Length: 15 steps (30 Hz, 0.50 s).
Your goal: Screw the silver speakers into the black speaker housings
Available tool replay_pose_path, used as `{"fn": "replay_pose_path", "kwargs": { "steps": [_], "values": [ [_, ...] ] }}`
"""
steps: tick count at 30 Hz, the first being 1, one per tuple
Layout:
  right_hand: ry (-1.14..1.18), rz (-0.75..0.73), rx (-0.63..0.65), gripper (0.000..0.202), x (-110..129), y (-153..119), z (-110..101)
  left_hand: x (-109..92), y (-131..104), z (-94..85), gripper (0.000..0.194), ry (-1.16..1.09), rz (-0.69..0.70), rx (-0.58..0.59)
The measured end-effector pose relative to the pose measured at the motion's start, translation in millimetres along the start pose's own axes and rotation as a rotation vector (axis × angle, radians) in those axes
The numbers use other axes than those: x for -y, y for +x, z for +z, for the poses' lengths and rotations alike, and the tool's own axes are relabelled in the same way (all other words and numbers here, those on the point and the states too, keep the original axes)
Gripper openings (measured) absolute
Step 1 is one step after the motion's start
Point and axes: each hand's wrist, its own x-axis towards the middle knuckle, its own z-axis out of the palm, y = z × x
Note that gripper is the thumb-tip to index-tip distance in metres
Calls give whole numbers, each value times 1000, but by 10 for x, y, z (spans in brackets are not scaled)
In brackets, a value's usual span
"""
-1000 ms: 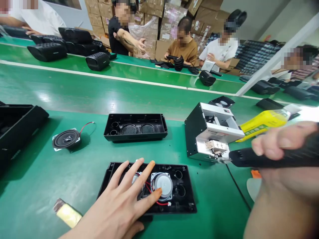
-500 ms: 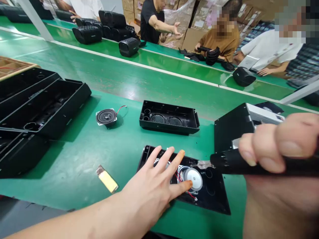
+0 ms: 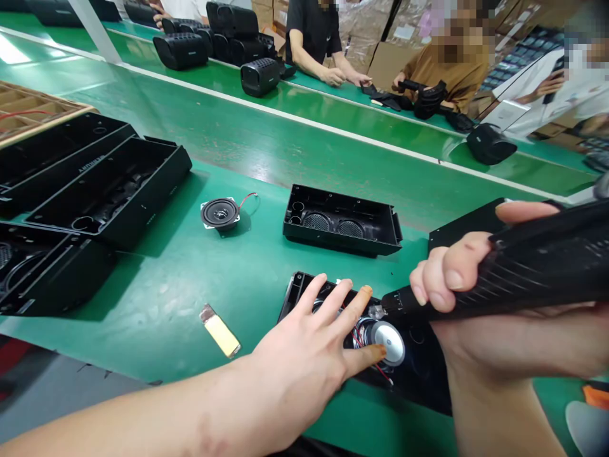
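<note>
My left hand [image 3: 316, 352] lies with spread fingers on a black panel [image 3: 428, 381], its thumb touching the silver back of a mounted speaker [image 3: 387, 343] with red wires. My right hand [image 3: 471, 285] is wrapped round a black power screwdriver [image 3: 533, 260]. The driver's tip meets the panel beside the upper edge of that speaker, between my fingers and the driver's body; the exact contact spot is hidden. Behind the panel sits an open black housing [image 3: 342, 222] with two round grilles. A loose speaker [image 3: 220, 214] with a red wire rests further left.
Large black housings [image 3: 143, 190] and a divided box [image 3: 38, 111] fill the left side. A yellow and silver piece [image 3: 221, 333] lies left of my arm. A black box [image 3: 466, 222] stands behind my right hand. Across the green line, people work among black speakers [image 3: 259, 77].
The driver and my right hand have tilted and shifted, with the driver's tip now closer to the speaker's edge. The whole view has shifted slightly. My left hand keeps its place on the panel.
</note>
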Motion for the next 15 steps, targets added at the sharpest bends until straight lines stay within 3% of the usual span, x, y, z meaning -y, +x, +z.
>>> {"fn": "replay_pose_path", "kwargs": {
  "steps": [8,15],
  "values": [
    [55,-9,90,63,-102,2,-94,13,-8,-1,84,5,7,9],
    [178,117,90,56,-55,-9,68,19,16,-48,64,1,2,15]
  ]
}}
